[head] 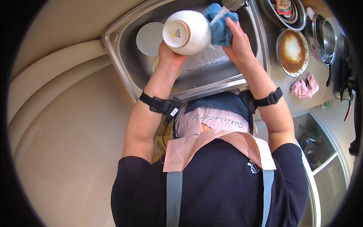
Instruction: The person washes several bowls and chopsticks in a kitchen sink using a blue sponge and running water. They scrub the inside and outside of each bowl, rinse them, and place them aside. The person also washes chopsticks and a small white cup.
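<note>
My left hand (pixel 171 54) grips a white ceramic bowl (pixel 198 32) from below, tilted so that its foot ring and marked base face me. In my right hand (pixel 239 42) is a blue cleaning cloth (pixel 222 27), bunched up at the bowl's right side. Water runs from the faucet (pixel 233 4) down onto the cloth. Both hands are over a stainless steel sink (pixel 136 69). A white round dish (pixel 149 39) lies in the sink at the left, partly behind the bowl. Another pale dish (pixel 155 67) is mostly hidden by my left wrist.
On the counter (pixel 279 93) at the right is a patterned plate (pixel 292 52) with brown liquid and a white patch. Beyond it stand nested metal basins (pixel 302 24) and stacked metal pans (pixel 329 37), one handle jutting forward. A crumpled pink cloth (pixel 305 87) lies nearer the counter's edge.
</note>
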Available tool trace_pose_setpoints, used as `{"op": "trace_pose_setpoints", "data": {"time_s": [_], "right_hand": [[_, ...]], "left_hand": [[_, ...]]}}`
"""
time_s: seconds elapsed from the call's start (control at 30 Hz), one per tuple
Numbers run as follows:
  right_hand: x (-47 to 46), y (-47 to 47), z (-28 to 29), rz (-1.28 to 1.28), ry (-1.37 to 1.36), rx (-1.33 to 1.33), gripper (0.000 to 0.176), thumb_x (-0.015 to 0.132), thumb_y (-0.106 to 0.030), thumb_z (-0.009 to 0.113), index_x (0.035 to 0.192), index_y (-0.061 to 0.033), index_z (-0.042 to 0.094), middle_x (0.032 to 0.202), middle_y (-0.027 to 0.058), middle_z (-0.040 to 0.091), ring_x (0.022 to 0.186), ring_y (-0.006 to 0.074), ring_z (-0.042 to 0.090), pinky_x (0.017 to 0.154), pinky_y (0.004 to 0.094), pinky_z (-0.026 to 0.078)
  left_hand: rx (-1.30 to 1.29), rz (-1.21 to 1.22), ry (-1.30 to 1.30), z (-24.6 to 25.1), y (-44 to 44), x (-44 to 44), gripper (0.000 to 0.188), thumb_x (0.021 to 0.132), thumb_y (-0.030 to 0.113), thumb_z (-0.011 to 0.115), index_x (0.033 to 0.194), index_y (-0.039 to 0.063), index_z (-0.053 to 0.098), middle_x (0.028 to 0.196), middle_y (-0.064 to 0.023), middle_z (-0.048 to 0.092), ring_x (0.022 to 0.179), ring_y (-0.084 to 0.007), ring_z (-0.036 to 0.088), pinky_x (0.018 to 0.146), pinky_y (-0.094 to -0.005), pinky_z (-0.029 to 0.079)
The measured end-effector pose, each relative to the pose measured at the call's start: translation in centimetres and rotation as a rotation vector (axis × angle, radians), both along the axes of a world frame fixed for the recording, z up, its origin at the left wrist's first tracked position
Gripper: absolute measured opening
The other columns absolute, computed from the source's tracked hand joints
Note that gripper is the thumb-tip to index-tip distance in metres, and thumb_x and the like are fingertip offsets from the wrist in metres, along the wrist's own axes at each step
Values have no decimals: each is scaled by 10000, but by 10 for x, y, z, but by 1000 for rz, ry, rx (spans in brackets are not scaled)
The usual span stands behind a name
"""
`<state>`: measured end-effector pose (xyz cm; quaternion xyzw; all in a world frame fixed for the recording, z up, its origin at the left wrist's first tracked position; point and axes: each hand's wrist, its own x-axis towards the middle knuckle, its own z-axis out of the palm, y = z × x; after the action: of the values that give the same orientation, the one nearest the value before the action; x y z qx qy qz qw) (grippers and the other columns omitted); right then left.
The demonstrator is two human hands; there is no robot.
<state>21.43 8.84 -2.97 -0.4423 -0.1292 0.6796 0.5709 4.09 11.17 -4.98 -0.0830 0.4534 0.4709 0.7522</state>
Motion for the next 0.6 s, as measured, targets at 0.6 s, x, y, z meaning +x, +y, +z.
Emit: {"op": "trace_pose_setpoints", "data": {"time_s": [0.6], "right_hand": [[0, 52, -28, 339, -447, 8, 256, 875, -187, 462, 1023, -25, 595, 943, 82, 613, 903, 162, 536, 804, 301, 418]], "left_hand": [[-122, -102, 106, -9, -6, 3, 310, 928, 264, 357, 1094, 63, 525, 1064, -71, 588, 949, -212, 586, 831, -392, 481]]}}
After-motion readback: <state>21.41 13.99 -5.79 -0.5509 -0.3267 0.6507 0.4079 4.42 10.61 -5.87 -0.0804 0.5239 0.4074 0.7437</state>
